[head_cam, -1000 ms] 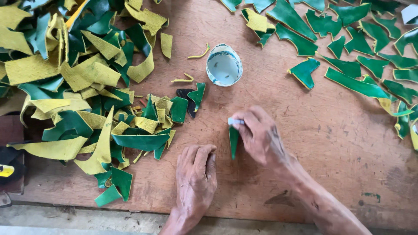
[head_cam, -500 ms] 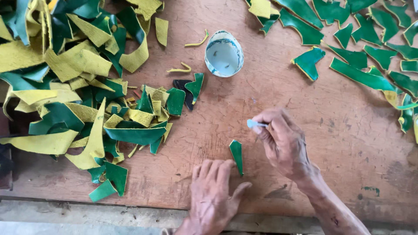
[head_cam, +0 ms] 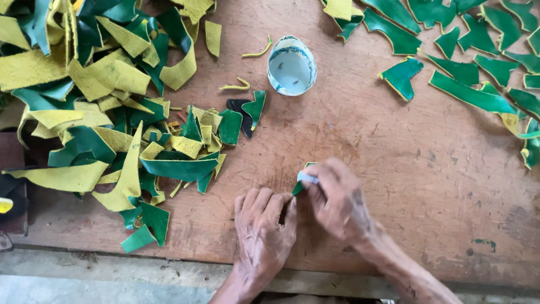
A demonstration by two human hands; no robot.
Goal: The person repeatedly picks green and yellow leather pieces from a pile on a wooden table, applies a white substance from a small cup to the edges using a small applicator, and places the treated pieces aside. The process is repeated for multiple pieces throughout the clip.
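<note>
My left hand (head_cam: 263,229) lies flat on the wooden table (head_cam: 394,169), fingers pressing down the lower end of a small green scrap (head_cam: 299,186). My right hand (head_cam: 339,200) is right beside it, pinching a small pale blue-white applicator (head_cam: 307,178) against the top of that scrap. Most of the scrap is hidden under both hands. A small white cup (head_cam: 291,65) holding pale liquid stands farther back, above the hands.
A big heap of green and yellow scraps (head_cam: 107,107) covers the left side. Separate green pieces with yellow edges (head_cam: 467,73) are laid out at the back right. The table's front edge (head_cam: 169,270) runs just under my wrists.
The right hand came back from the right onto the green scrap with the applicator. The left hand slid forward and now holds the scrap down.
</note>
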